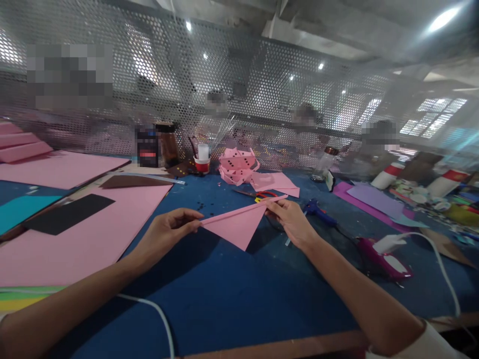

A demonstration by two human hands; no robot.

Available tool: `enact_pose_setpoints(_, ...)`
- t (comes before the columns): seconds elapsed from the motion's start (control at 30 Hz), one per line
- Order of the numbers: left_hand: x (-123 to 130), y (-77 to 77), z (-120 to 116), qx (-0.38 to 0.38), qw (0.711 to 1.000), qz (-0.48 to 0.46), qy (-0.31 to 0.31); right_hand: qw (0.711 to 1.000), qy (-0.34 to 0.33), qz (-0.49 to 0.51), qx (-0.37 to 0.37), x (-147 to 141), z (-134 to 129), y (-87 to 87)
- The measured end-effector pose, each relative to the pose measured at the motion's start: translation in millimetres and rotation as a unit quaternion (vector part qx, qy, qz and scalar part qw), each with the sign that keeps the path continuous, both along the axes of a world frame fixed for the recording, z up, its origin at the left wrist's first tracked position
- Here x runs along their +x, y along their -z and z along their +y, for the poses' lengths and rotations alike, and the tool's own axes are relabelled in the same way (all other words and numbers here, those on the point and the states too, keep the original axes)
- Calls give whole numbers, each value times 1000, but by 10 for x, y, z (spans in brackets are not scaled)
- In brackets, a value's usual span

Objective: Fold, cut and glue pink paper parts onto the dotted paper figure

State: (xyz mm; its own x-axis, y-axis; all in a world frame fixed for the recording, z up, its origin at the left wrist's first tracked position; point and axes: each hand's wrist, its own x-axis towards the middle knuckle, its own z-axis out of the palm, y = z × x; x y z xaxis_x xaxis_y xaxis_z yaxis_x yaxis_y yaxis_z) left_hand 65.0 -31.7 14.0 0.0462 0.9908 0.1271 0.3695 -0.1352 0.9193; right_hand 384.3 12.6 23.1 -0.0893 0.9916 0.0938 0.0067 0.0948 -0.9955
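Observation:
Between my two hands a triangular piece of pink paper is held above the blue tabletop, its top edge folded or rolled into a narrow strip and its point hanging down. My left hand pinches the left end of that strip between thumb and fingers. At the right end, my right hand grips the paper in the same way. Scissors with red and yellow handles lie just behind the paper, partly covered by it. A blue glue gun rests beside my right hand.
Large pink sheets and a black paper strip lie on the left. At the back stand a dotted pink paper piece and a red-and-white cup. A magenta power strip with a white cable is on the right.

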Motion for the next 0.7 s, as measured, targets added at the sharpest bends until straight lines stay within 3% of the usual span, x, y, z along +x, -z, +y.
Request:
enact_pose_setpoints(0.4,23,-10,-21,-2,997,19,71,1000,4,13,-10,-61,-41,-2)
enact_pose_setpoints(0.7,27,9,-18,3,997,40,69,1000,-10,15,-10,-76,-50,35)
